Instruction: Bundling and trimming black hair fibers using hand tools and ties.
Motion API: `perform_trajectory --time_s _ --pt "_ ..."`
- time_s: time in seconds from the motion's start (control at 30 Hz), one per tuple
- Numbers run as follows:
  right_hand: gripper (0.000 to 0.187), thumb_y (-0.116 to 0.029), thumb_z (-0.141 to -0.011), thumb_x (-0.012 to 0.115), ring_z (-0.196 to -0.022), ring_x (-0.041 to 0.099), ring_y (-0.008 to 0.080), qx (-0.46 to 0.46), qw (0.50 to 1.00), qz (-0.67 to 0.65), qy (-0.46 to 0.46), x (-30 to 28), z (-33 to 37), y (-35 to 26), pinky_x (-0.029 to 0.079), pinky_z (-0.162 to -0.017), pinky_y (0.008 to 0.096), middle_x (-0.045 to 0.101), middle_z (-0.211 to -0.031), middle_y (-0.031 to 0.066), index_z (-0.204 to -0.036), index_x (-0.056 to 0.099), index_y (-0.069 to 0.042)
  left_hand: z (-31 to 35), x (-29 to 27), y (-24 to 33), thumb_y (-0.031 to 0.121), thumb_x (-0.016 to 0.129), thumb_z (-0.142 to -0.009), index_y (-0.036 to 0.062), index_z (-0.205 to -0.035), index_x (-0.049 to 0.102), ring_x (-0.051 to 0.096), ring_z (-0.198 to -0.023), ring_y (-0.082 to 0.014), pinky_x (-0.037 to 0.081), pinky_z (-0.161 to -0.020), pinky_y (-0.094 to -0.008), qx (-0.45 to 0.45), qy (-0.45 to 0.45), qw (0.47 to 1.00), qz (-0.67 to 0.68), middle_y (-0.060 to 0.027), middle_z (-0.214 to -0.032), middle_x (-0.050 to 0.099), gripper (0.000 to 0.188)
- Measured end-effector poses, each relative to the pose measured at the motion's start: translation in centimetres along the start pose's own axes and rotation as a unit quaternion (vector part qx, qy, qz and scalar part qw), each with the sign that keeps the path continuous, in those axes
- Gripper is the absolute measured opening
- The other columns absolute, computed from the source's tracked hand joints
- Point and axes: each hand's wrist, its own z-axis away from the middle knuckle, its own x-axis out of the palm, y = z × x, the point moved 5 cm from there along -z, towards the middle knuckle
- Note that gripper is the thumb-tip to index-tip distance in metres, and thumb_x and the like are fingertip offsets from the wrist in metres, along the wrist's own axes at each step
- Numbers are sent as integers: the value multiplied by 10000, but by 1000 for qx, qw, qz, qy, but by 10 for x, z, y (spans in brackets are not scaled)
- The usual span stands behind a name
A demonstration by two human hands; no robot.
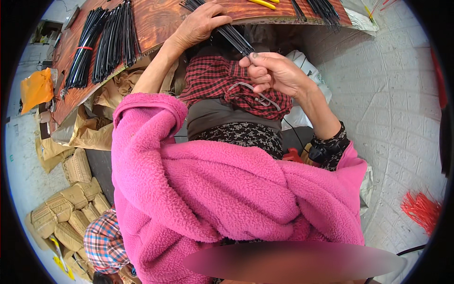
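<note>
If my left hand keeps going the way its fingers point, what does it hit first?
Probably the yellow tool on the wooden table. The left hand rests on a bunch of black strips, fingers pointing right along the tabletop; depth is hard to judge.

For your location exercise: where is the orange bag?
In the head view, the orange bag lies far left, beside the wooden table, left of the black tie bundles.

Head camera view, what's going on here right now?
A person in a pink fleece jacket sits at a wooden table. Their left hand presses on a bunch of thin black strips at the table edge, while the right hand pinches the bunch's lower end over a red plaid cloth. More black bundles lie on the table to the left.
</note>
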Motion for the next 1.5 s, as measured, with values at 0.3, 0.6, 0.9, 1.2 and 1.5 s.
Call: perform_trajectory --time_s 0.3,0.6,0.9,1.2,1.5 --pt "267 -271 -1023 483 -510 359 27 -63 996 25 51 -1 -35 -4 481 -544 238 360 -599 -75 -1043 573 -20 13 -52 10 92 583 -858 139 -1380 440 381 -1305 -338 307 -1082 -508 -141 77 985 -63 -124 -1402 419 543" --pt "267 -257 -1008 493 -490 448 79 -47 993 88 69 12 -45 -11 457 -528 245 461 -577 -31 -971 579 -8 74 -47 19 -50 543 -767 49 -1212 615 579 -1093 -287 466 -956 -398 -309 235 920 48 -176 -1177 601 462" --pt "340 -304 -1017 471 -530 538 110 -88 979 179 52 31 -30 -21 433 -515 238 565 -613 32 -904 589 -6 66 -9 51 237 525 -1011 6 -1099 673 577 -629 -47 451 -542 -172 -512 100 579 627 -35 -837 699 287" --pt "348 -316 -1030 451 -578 570 132 -89 971 219 12 23 -26 24 466 -573 255 601 -668 65 -967 576 3 52 -7 46 297 550 -1001 -18 -1177 628 665 -842 -120 545 -748 -244 -492 250 537 638 -122 -1042 705 369" --pt "266 -196 -1032 428 -727 638 148 -65 935 345 -42 13 -14 61 524 -686 278 657 -782 81 -1029 585 19 38 -41 21 208 551 -998 -21 -1288 545 673 -903 -148 565 -835 -301 -399 387 537 634 -143 -1109 685 370"
